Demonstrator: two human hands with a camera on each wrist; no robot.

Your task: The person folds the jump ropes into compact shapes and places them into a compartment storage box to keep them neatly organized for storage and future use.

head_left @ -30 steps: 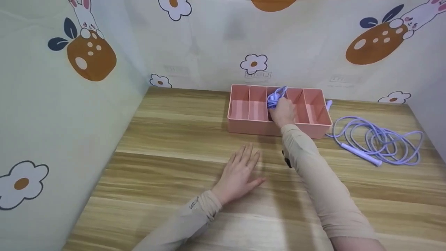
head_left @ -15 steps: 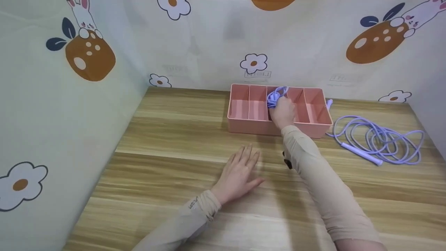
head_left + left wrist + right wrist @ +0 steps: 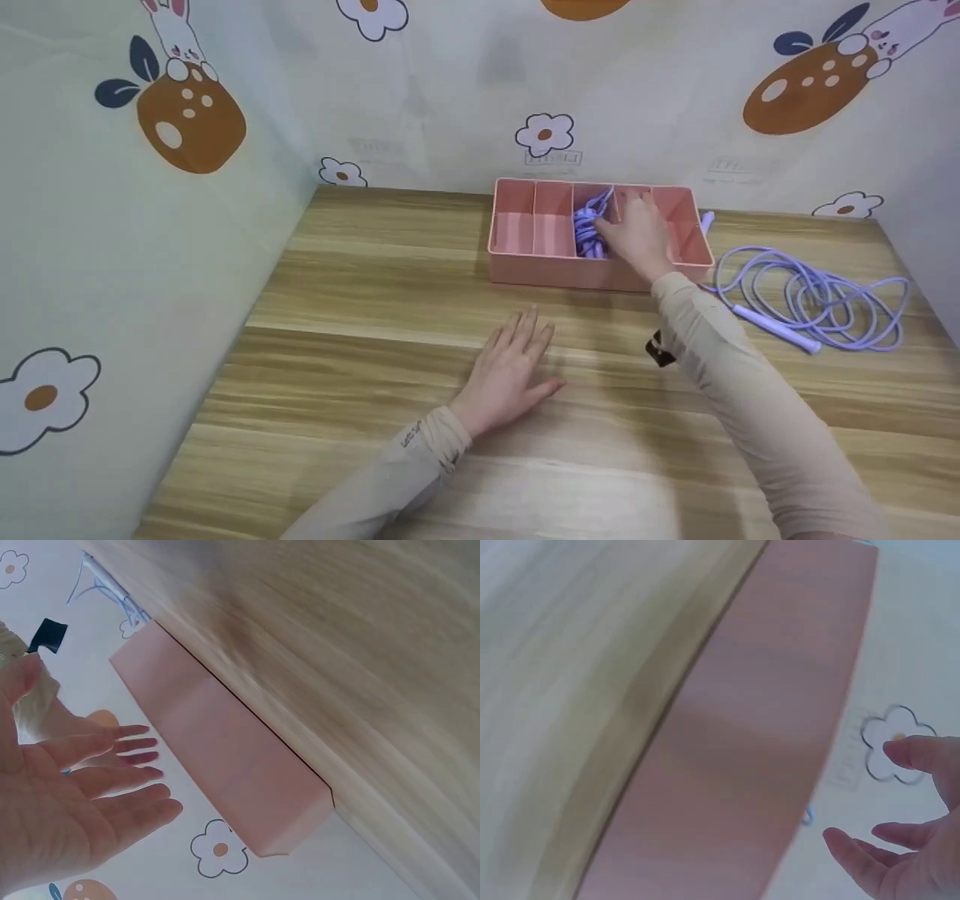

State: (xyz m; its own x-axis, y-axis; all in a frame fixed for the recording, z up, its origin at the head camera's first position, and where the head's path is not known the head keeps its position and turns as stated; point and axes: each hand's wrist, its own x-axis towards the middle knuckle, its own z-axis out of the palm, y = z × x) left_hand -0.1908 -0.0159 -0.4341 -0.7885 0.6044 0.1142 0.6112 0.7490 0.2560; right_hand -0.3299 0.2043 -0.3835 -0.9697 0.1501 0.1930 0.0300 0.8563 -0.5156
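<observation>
A bundled lilac skipping rope (image 3: 589, 236) lies in the middle compartment of the pink divided box (image 3: 570, 271). Over the box, just right of that bundle, my right hand (image 3: 639, 234) has its fingers spread, its thumb overlapping the bundle's edge in the head view. The right wrist view shows the same hand (image 3: 911, 859) holding nothing, with thumb and fingers apart above the rim. Nearer to me, my left hand (image 3: 501, 381) rests palm down on the table, fingers straight and holding nothing.
Another lilac skipping rope (image 3: 832, 307) lies loosely coiled right of the box, one handle (image 3: 776, 328) in front and another handle (image 3: 706, 223) by the box's right end. The wood-grain table (image 3: 360, 300) meets patterned walls (image 3: 420, 97) behind and on both sides.
My right hand has let go of the bundled rope and moved right, its fingers spreading. The bundle now sits lower in the middle compartment. My left hand has stayed in place.
</observation>
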